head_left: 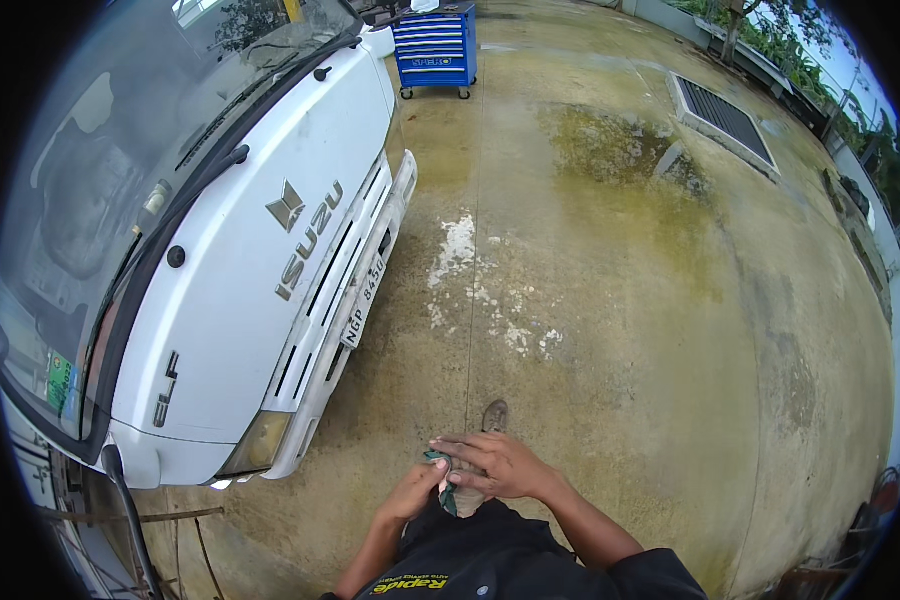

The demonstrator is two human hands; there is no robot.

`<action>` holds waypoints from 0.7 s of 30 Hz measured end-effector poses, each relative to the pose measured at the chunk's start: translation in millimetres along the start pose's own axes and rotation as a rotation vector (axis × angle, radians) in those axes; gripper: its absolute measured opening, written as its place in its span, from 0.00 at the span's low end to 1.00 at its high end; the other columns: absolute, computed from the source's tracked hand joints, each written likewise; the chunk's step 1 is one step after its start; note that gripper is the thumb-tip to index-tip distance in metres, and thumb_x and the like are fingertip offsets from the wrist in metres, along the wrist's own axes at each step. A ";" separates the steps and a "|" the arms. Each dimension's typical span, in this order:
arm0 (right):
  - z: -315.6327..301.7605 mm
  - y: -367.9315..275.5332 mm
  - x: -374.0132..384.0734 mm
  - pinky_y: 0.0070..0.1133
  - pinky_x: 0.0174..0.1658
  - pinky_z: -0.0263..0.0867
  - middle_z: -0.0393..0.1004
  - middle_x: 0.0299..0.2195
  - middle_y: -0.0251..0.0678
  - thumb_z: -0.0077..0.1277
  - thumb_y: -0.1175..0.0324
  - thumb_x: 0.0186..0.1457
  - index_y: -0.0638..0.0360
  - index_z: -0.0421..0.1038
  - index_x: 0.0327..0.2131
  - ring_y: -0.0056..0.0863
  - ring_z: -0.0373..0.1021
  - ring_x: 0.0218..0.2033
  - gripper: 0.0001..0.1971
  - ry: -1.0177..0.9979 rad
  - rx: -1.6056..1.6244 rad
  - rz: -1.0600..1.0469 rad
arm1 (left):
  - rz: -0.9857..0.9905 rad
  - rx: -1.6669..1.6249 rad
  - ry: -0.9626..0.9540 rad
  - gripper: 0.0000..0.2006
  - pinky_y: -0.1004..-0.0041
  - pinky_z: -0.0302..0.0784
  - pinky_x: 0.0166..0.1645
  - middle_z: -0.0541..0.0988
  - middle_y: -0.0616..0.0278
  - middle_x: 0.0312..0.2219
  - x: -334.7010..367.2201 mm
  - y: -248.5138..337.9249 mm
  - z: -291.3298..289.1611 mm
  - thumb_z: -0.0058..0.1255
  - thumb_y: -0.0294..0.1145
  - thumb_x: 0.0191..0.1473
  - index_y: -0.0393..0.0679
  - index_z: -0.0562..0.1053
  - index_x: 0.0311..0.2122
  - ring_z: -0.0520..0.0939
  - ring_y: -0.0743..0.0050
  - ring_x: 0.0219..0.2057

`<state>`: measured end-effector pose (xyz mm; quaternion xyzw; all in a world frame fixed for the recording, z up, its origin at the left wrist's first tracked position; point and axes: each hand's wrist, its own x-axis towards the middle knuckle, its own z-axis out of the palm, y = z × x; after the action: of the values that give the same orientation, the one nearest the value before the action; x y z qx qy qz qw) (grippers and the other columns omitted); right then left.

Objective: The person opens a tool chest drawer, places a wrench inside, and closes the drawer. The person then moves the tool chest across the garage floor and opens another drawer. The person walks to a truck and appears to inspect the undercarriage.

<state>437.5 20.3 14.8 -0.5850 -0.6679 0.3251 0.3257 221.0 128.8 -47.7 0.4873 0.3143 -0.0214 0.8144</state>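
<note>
In front of my body, a crumpled rag point(464, 500), greyish with dark green parts, is bunched between my two hands. My left hand point(416, 490) grips it from the left, its thumb pressed on the cloth. Across the rag's upper side lies my right hand point(500, 467), its fingers stretched out to the left and touching the cloth. Dark smudges show on the fingers. The right palm and part of the rag are hidden under that hand.
A white truck point(240, 230) stands close on my left, its bumper along the concrete floor point(610, 400). Beyond it is a blue wheeled tool cabinet point(435, 50). A floor grate point(725, 120) lies far right. Thin rusty metal bars point(160, 516) stick out at lower left. One shoe point(495, 415) shows below.
</note>
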 end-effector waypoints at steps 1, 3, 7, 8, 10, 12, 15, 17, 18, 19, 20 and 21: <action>-29.3 14.0 19.3 0.36 0.63 0.66 0.72 0.62 0.42 0.49 0.50 0.70 0.49 0.68 0.65 0.43 0.70 0.61 0.26 0.035 -0.013 -0.036 | 0.131 0.020 -0.012 0.26 0.68 0.75 0.49 0.81 0.61 0.41 23.6 27.0 -3.6 0.42 0.55 0.73 0.37 0.77 0.45 0.80 0.73 0.43; -84.0 39.7 45.9 0.36 0.62 0.66 0.73 0.61 0.41 0.48 0.49 0.70 0.49 0.67 0.66 0.43 0.72 0.59 0.27 0.068 -0.009 -0.049 | 0.224 0.121 0.039 0.26 0.72 0.72 0.40 0.80 0.68 0.29 67.1 83.5 -5.1 0.44 0.50 0.73 0.40 0.79 0.29 0.78 0.79 0.33; -194.1 103.4 65.2 0.35 0.54 0.71 0.80 0.50 0.40 0.57 0.58 0.64 0.51 0.77 0.56 0.42 0.77 0.50 0.19 0.228 -0.334 0.238 | 0.424 0.230 0.034 0.28 0.72 0.58 0.28 0.68 0.76 0.19 145.1 205.0 -15.0 0.48 0.45 0.72 0.42 0.68 0.18 0.64 0.86 0.23; -221.0 124.1 62.5 0.35 0.52 0.72 0.81 0.48 0.40 0.58 0.61 0.64 0.54 0.78 0.52 0.43 0.77 0.48 0.16 0.346 -0.378 0.217 | 0.431 0.201 0.060 0.28 0.73 0.56 0.28 0.67 0.76 0.18 163.8 229.6 -18.7 0.49 0.45 0.71 0.43 0.67 0.18 0.62 0.87 0.23; -265.2 171.1 56.9 0.33 0.48 0.73 0.82 0.43 0.42 0.58 0.64 0.64 0.58 0.80 0.47 0.43 0.78 0.44 0.12 0.525 -0.347 0.345 | 0.446 0.181 0.134 0.27 0.73 0.55 0.28 0.66 0.76 0.18 208.7 273.6 -29.8 0.51 0.45 0.70 0.44 0.66 0.18 0.61 0.88 0.23; -297.9 227.8 43.5 0.33 0.44 0.73 0.82 0.40 0.44 0.57 0.67 0.64 0.61 0.80 0.45 0.44 0.79 0.40 0.11 0.689 -0.242 0.484 | 0.453 0.186 0.222 0.26 0.74 0.55 0.28 0.66 0.76 0.18 266.5 309.6 -47.6 0.54 0.45 0.68 0.45 0.66 0.18 0.62 0.89 0.23; -334.5 323.1 11.3 0.33 0.43 0.73 0.82 0.39 0.46 0.56 0.68 0.64 0.63 0.80 0.43 0.43 0.79 0.39 0.10 0.763 -0.202 0.719 | 0.377 0.052 0.322 0.21 0.76 0.61 0.30 0.72 0.75 0.22 362.0 350.2 -70.5 0.57 0.45 0.66 0.43 0.74 0.24 0.67 0.88 0.24; -354.8 379.3 -6.5 0.34 0.45 0.74 0.82 0.41 0.47 0.56 0.68 0.64 0.63 0.81 0.43 0.44 0.79 0.40 0.10 0.686 -0.242 0.979 | 0.337 -0.108 0.342 0.19 0.74 0.78 0.42 0.83 0.66 0.33 421.1 381.5 -76.0 0.59 0.47 0.63 0.38 0.80 0.42 0.82 0.79 0.34; -366.5 404.0 -13.9 0.36 0.45 0.74 0.82 0.41 0.47 0.57 0.66 0.63 0.61 0.82 0.42 0.46 0.79 0.40 0.11 0.561 -0.327 1.011 | 0.340 -0.201 0.377 0.21 0.71 0.79 0.47 0.83 0.62 0.38 449.6 397.8 -74.2 0.60 0.48 0.63 0.38 0.79 0.46 0.83 0.74 0.38; -384.1 425.5 -14.9 0.37 0.46 0.74 0.82 0.40 0.48 0.57 0.65 0.62 0.60 0.83 0.42 0.47 0.79 0.40 0.11 0.402 -0.411 1.108 | 0.340 -0.318 0.401 0.23 0.67 0.81 0.51 0.83 0.59 0.42 478.1 416.8 -71.9 0.60 0.49 0.62 0.38 0.77 0.51 0.84 0.69 0.43; -402.9 447.6 -9.6 0.39 0.47 0.74 0.82 0.40 0.48 0.58 0.63 0.61 0.58 0.83 0.41 0.48 0.79 0.40 0.11 0.337 -0.368 1.108 | 0.326 -0.437 0.434 0.27 0.64 0.82 0.56 0.83 0.55 0.47 508.2 439.3 -68.0 0.60 0.50 0.61 0.37 0.76 0.55 0.85 0.64 0.48; -427.4 468.6 2.9 0.40 0.48 0.74 0.82 0.39 0.48 0.59 0.61 0.60 0.57 0.84 0.40 0.49 0.79 0.41 0.12 0.240 -0.323 1.194 | 0.336 -0.561 0.431 0.30 0.57 0.80 0.60 0.80 0.53 0.53 530.5 458.6 -60.6 0.59 0.52 0.61 0.40 0.72 0.60 0.82 0.56 0.53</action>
<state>1052.7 94.7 -120.7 -0.9313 -0.2256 0.2778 0.0682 772.9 562.0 7.7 0.2839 0.3877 0.3018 0.8234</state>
